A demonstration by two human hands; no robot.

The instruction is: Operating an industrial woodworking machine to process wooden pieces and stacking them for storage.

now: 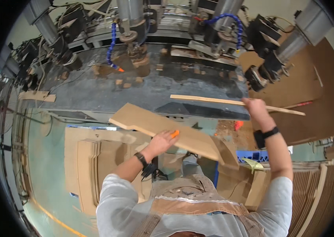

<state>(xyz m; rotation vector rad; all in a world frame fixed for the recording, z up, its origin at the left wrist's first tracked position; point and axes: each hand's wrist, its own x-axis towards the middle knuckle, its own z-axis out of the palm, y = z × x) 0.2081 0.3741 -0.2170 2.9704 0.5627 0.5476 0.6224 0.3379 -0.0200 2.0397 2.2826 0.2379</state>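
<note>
Hands both grip: left hand (162, 141) keep the shaped board (163, 128) level; right hand (255, 108) steady the thin strip (214, 100) over the table (107, 93).

One shaped board (163, 128), one thin strip (234, 103), two hands, perhaps two blue hoses (112, 43)

The left hand (162, 142) covers part of the near edge of the wooden board (167, 128); its fingers are hidden behind an orange object (175, 134) too small to identify. The fingertips of the right hand (256, 108) are hidden where they wrap the thin wooden strip (230, 102). The board's right end blends into cardboard pieces (226, 152) behind it, so its outline there is unclear. The machine heads (135, 35) at the far side are cut off by the top edge. The stacked panels (92, 162) are partly hidden behind the left arm.
</note>
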